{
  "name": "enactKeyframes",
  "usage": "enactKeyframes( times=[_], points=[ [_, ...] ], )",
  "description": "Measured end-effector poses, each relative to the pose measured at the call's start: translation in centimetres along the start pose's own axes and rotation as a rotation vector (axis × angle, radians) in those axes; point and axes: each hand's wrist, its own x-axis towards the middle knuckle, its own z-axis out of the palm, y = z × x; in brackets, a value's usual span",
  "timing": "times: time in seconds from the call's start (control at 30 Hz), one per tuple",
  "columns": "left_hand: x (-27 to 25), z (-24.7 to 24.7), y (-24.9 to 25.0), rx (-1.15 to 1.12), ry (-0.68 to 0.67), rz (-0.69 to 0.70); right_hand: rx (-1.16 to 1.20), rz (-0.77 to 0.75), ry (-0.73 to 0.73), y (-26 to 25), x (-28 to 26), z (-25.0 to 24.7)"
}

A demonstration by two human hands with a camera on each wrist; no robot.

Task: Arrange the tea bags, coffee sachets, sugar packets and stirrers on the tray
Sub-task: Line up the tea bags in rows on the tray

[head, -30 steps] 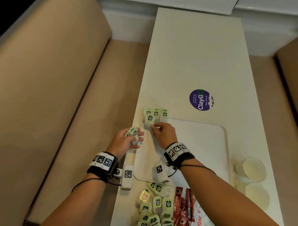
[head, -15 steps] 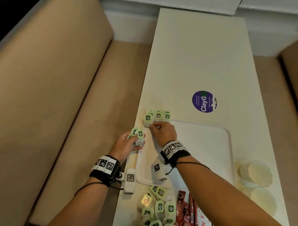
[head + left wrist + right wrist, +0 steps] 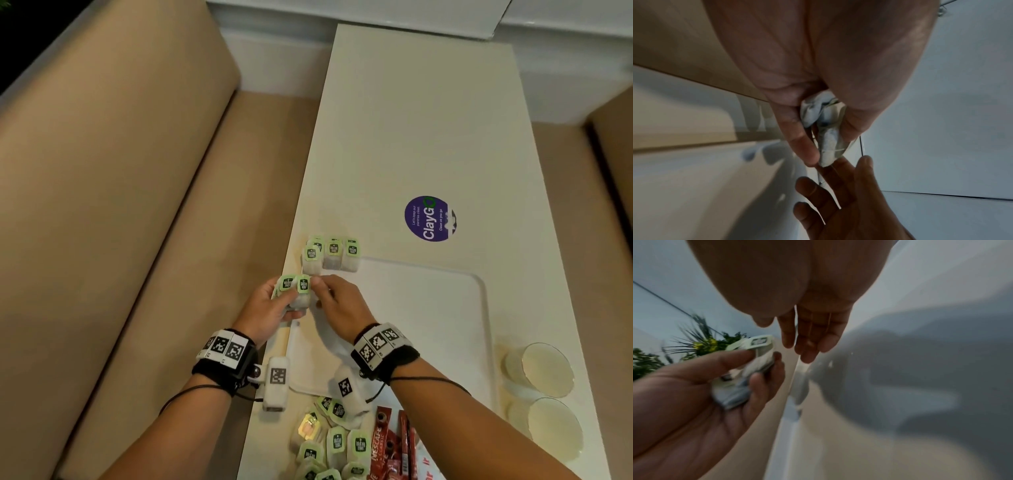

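Observation:
My left hand (image 3: 289, 301) grips a small bunch of green-tagged tea bags (image 3: 295, 286) just off the tray's left rim. The same bunch of tea bags (image 3: 828, 129) shows crumpled between thumb and fingers in the left wrist view. My right hand (image 3: 320, 291) reaches to that bunch with fingers (image 3: 809, 340) straight and holding nothing. A short row of tea bags (image 3: 331, 255) lies at the far left corner of the white tray (image 3: 428, 308). More tea bags (image 3: 337, 445), red coffee sachets (image 3: 385, 448) and a sugar packet (image 3: 428, 469) lie heaped near the table's front edge.
Two pale cups (image 3: 544, 370) (image 3: 553, 433) stand right of the tray. A round purple sticker (image 3: 430, 219) lies on the white table beyond it. A beige bench (image 3: 137, 240) runs along the table's left edge. A plant (image 3: 701, 342) shows in the right wrist view.
My right hand has left the row of tea bags on the tray and come back to the left hand. The left hand has shifted right, toward it, still holding its bunch.

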Motion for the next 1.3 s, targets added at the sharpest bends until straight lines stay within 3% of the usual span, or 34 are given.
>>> enactKeyframes(
  times=[0.43,0.67,0.9,1.3],
  points=[
    [0.6,1.2,0.4,0.189,-0.055,0.046,0.136,0.016,0.092,0.3,-1.7,-0.6],
    [1.4,1.7,0.6,0.190,-0.091,0.018,0.038,0.074,0.112,1.7,-1.1,-1.1],
    [2.5,1.9,1.0,0.377,-0.035,-0.033,-0.035,0.176,0.258,2.5,1.6,-2.7],
    [3.3,1.8,2.6,0.513,-0.042,0.006,-0.225,0.249,0.281,2.1,3.3,-2.3]
  ],
)
